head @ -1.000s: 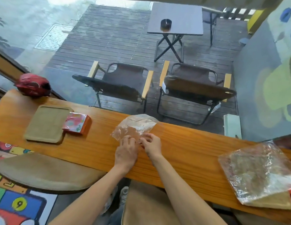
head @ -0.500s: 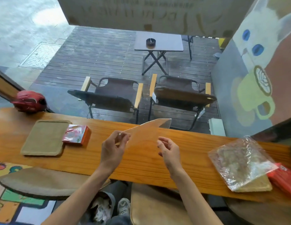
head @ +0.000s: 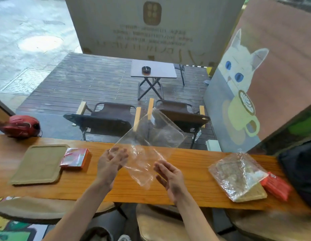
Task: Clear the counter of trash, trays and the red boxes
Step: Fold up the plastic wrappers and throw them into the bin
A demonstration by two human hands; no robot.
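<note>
I hold a clear plastic bag [head: 151,136] up in the air over the middle of the wooden counter [head: 191,180]. My left hand [head: 110,164] grips its left edge, with the fingers partly behind the film. My right hand [head: 170,177] is palm-inward with fingers apart, just touching the bag's lower right edge. A brown tray [head: 36,164] lies at the left with a red box [head: 75,159] against its right side. At the right, a crumpled plastic bag [head: 236,173] covers another brown tray [head: 255,194], and a red box [head: 276,187] lies beside it.
A red helmet [head: 21,126] rests on the counter's far left end. A black bag [head: 300,171] stands at the right end. Padded stools [head: 161,223] sit below the near edge. Beyond the glass are folding chairs and a small table.
The plastic bag has been lifted off the counter and spread out upright between my hands. My view has tilted up, and my right hand has loosened from the bag.
</note>
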